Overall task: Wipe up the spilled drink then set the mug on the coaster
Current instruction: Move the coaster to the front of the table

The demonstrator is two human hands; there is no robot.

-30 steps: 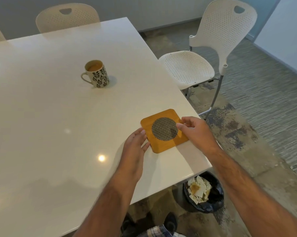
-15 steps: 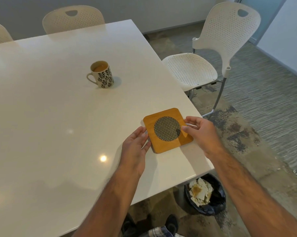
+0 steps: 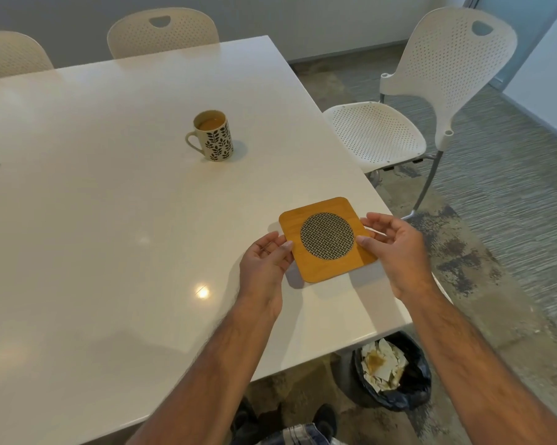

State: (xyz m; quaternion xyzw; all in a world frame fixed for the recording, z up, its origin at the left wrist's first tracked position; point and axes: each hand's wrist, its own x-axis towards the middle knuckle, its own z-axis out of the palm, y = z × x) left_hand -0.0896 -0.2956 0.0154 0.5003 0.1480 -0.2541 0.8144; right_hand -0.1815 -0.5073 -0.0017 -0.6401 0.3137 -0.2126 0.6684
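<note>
Fingers: the left hand (image 3: pixel 264 268) has its fingers (image 3: pixel 278 244) curled at the near-left edge of the coaster (image 3: pixel 327 239), the thumb tip on its top face. The right hand (image 3: pixel 396 252) grips the right edge, thumb (image 3: pixel 365 242) on top and the other fingers wrapped behind the rim. Both hands hold the coaster and nothing else.

Coaster: a square wooden piece with a round woven inset. A shadow under its near edge suggests that it is raised slightly or tilted off the worktop (image 3: pixel 110 236); I cannot tell whether any part of it touches. It lies near the right-hand edge of the worktop, close to the person.

Mug (image 3: pixel 213 136): upright on the worktop, well apart from the coaster and farther from the person, handle to the left, brown drink inside. It is untouched.

Spill: no liquid shows on the visible worktop. A bin (image 3: pixel 396 370) on the floor below the near corner holds crumpled, brown-stained paper (image 3: pixel 383 364).

Assessment: wiping appears complete. The step in hand appears to be positioning the coaster. Outstanding: settle the coaster flat, then fetch the mug and stand it on the woven inset.
</note>
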